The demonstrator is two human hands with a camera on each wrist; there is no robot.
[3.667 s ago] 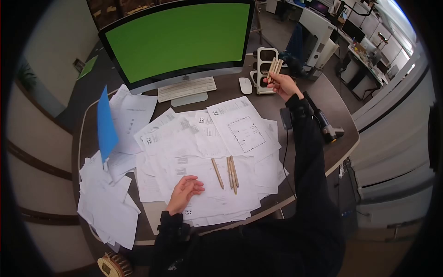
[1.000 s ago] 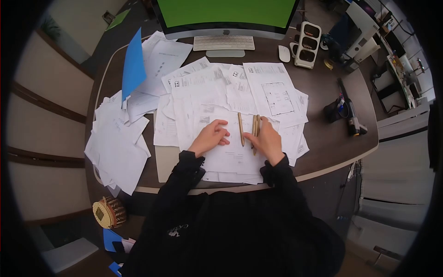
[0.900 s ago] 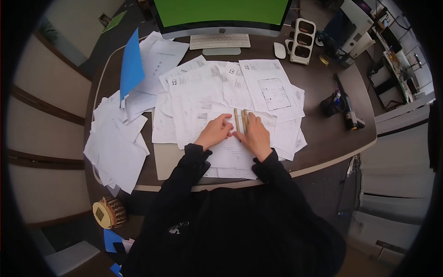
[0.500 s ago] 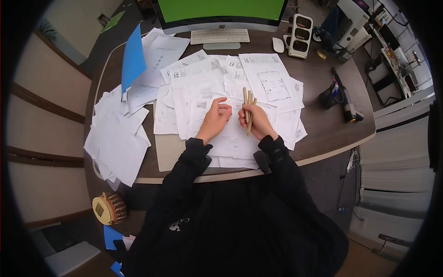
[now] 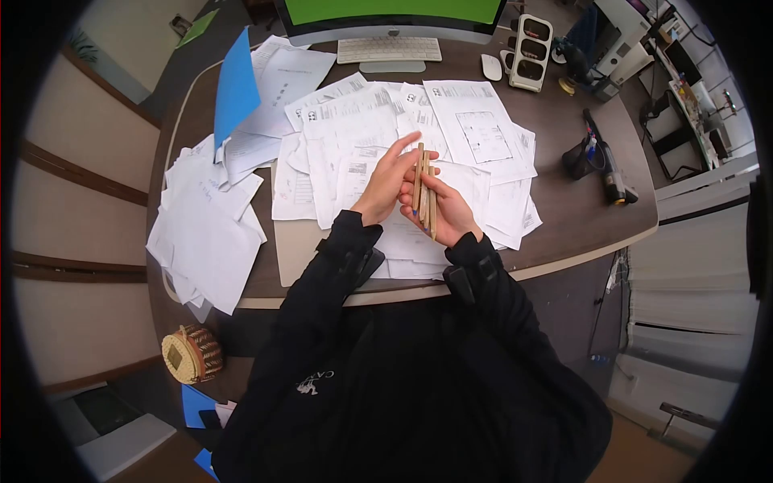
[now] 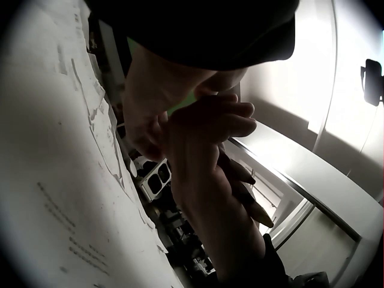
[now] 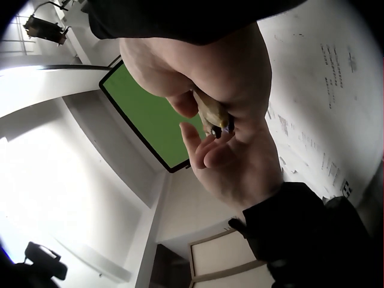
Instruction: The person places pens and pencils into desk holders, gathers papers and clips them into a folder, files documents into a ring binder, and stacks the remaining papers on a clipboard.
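Observation:
My right hand (image 5: pixel 451 211) holds a bundle of several wooden-coloured pencils (image 5: pixel 424 185) over the papers. One lower tip shows blue. My left hand (image 5: pixel 386 183) meets the bundle from the left, its fingers stretched out against the pencils' upper part and its index finger pointing up and away. In the left wrist view, pointed pencil ends (image 6: pixel 255 210) stick out beside the dark, backlit hands. Blunter ends of the pencils (image 7: pixel 210 114) show between both hands in the right wrist view. Beneath the hands lies a spread of printed sheets (image 5: pixel 354 121).
A blue folder (image 5: pixel 236 92) stands among loose papers (image 5: pixel 205 233) at the left. Behind are a keyboard (image 5: pixel 389 50), a mouse (image 5: pixel 491 67), a monitor (image 5: pixel 394 32) and a white organizer (image 5: pixel 531 52) with dark compartments. A black pen cup (image 5: pixel 576 161) and a dark handheld tool (image 5: pixel 610 165) are at the right.
The right hand has carried pencils from the organizer, gathered those lying on the papers and lifted the bundle. The left hand has moved in to touch it. The head view has shifted.

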